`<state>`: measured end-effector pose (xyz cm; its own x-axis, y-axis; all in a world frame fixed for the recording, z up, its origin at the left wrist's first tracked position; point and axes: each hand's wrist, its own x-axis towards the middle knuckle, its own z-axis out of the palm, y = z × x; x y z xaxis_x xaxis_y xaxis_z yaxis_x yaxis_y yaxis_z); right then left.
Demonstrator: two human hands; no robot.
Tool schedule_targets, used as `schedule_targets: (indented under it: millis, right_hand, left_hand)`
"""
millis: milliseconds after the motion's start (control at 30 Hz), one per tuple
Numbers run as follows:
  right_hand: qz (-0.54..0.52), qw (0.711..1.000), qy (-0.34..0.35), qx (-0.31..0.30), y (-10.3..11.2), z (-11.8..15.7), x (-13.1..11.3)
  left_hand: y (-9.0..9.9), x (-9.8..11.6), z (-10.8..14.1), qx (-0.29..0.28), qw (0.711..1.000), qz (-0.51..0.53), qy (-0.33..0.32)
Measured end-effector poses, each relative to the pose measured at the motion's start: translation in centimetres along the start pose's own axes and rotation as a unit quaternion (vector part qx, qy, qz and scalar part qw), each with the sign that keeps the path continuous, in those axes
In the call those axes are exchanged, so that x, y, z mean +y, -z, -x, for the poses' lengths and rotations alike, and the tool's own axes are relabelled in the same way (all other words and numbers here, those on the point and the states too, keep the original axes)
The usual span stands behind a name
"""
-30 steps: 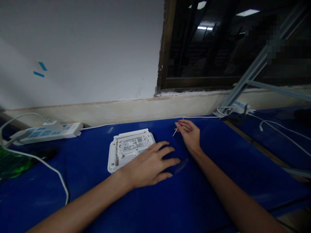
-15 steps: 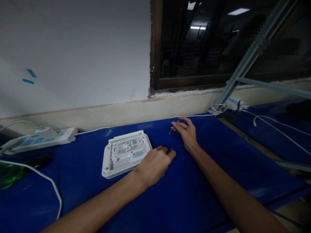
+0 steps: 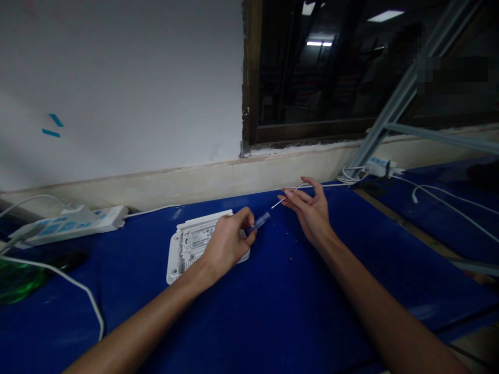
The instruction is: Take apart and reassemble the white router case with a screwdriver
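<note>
My left hand (image 3: 228, 241) is closed on a translucent screwdriver handle (image 3: 261, 221), whose far end points up and to the right. Between the fingers of my right hand (image 3: 312, 213) is a thin metal screwdriver shaft (image 3: 279, 201), slanting down toward that handle. A small gap separates the shaft's tip from the handle's end. Under and behind my left hand a white router (image 3: 176, 252) lies with its labelled, vented underside up, partly covered by the hand. A few tiny specks (image 3: 290, 258), perhaps screws, are scattered on the blue surface below my right hand.
A white power strip (image 3: 113, 218) with plugs and cables lies at the left, near green shiny material (image 3: 19, 283). Along the wall runs a white cable (image 3: 156, 210). A metal frame (image 3: 380, 124) and another power strip (image 3: 378, 167) stand back right. The blue tabletop (image 3: 268, 317) spreads in front.
My left hand has lifted from the tabletop beside the router, now with the screwdriver handle in it. My right hand has shifted slightly right, and the shaft now points toward the handle.
</note>
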<state>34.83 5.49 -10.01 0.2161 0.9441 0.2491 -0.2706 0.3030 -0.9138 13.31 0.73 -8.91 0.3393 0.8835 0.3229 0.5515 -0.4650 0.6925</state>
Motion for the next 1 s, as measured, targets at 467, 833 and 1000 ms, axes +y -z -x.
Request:
schedule_targets:
  millis: [467,833,1000]
  right_hand:
    - [0.011,0.993,-0.035,-0.110,-0.8,1.0,0.7]
    - [-0.053,0.978,-0.108,-0.173,-2.1,2.1,0.6]
    - [-0.076,0.985,-0.119,-0.097,-1.4,1.0,0.6]
  left_hand:
    - [-0.3,0.3,0.1,0.036,0.999,0.021,-0.009]
    - [-0.6,-0.8,-0.9,0.060,0.987,0.148,0.027]
    - [-1.7,-0.4,-1.7,0.075,0.983,0.161,0.035]
